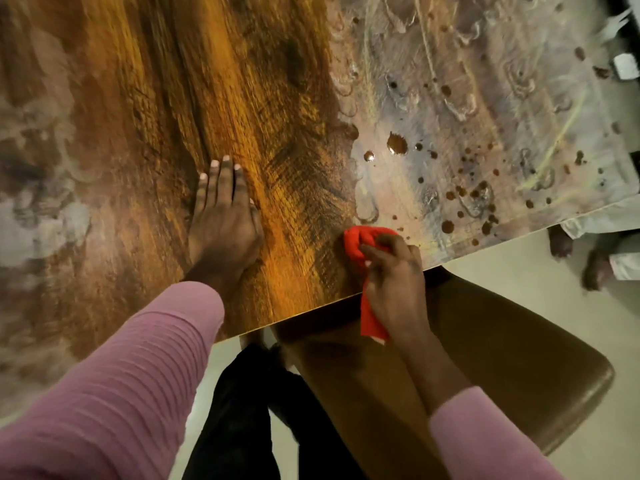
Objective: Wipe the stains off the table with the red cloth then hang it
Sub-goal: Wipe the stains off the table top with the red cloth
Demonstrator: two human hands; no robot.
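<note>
My right hand (394, 282) grips a bunched red cloth (358, 245) at the table's near edge, and a tail of the cloth hangs below the edge. Many brown stains, the largest a wet drop (397, 143), speckle the pale right part of the wooden table (284, 109) just beyond the cloth. My left hand (223, 216) rests flat on the table with straight fingers, to the left of the cloth.
A brown chair seat (502, 368) stands under the table edge below my right arm. Another person's bare feet (571, 254) are on the pale floor at the right. White paper (625, 65) lies at the table's far right edge.
</note>
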